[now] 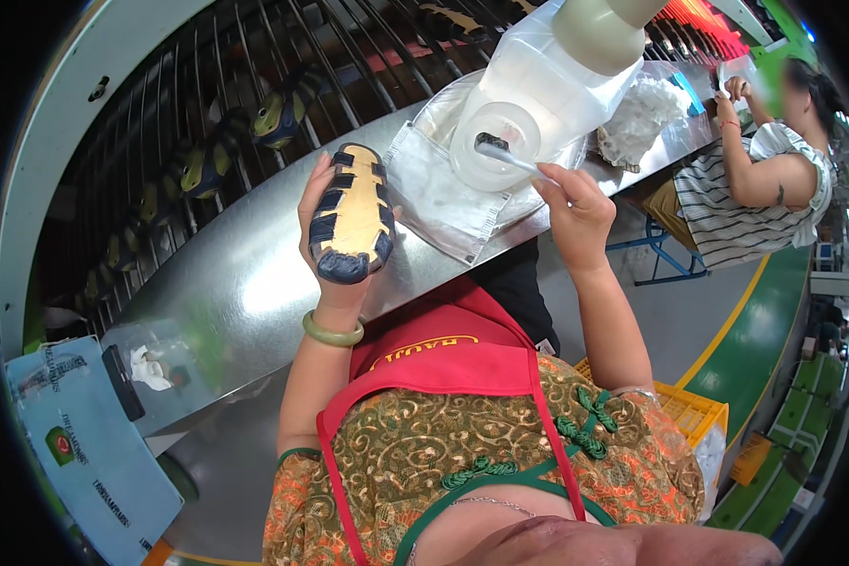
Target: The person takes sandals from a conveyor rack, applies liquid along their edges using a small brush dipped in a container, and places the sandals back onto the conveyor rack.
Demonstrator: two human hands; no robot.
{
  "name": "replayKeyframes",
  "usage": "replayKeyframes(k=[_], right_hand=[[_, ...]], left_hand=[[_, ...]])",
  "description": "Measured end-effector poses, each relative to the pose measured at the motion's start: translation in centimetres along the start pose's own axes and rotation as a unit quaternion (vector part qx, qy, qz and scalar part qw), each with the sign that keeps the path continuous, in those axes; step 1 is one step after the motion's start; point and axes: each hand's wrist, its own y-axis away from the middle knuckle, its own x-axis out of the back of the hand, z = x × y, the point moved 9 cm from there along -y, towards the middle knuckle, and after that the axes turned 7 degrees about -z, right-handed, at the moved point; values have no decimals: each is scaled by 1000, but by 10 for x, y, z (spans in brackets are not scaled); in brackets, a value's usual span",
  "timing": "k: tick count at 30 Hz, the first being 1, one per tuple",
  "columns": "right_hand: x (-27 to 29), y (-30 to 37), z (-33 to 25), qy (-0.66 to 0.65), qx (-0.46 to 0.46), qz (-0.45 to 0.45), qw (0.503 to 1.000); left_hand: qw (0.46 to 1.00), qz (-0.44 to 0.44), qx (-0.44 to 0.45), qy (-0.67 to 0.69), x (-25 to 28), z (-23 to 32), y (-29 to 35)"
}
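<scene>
My left hand (312, 202) is wrapped round a shoe upper (354, 215), probably stretched on a last, with its underside facing up. That underside is tan, edged by folded-over navy flaps. In my right hand (580, 209), the thumb and fingers pinch the white handle of a brush (514, 158). The brush's dark bristles are inside a round translucent cup (459, 158). This cup joins a large translucent plastic bottle (526, 80) lying at a slant, and the liquid level inside is hard to make out. Beneath the cup lies a white cloth or sack (434, 203).
Beyond the metal bench (236, 259) runs a rack of metal rods (193, 104) carrying several navy and yellow-green shoes (280, 118). White crumpled material (643, 118) sits right of the bottle. A blue box (94, 453) stands lower left. A co-worker (750, 179) sits at the far right.
</scene>
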Motion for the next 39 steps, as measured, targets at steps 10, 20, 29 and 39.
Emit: replayKeyframes(k=[10,20,29,39], right_hand=[[-58,5,-7,-560,-267,-264,738],[-57,18,-85,-437,-185,-406,781],[-36,7,-101,-268,-60,-279,920],[-40,7,-96,-174,10,-174,969]], left_hand=[[999,-12,-21,-25,-15,-10,-10],[999,13,-38,-21,-7,-7,-12],[987,24,-80,-139,3,-2,-10],[975,44,-126,-178,-4,23,-8]])
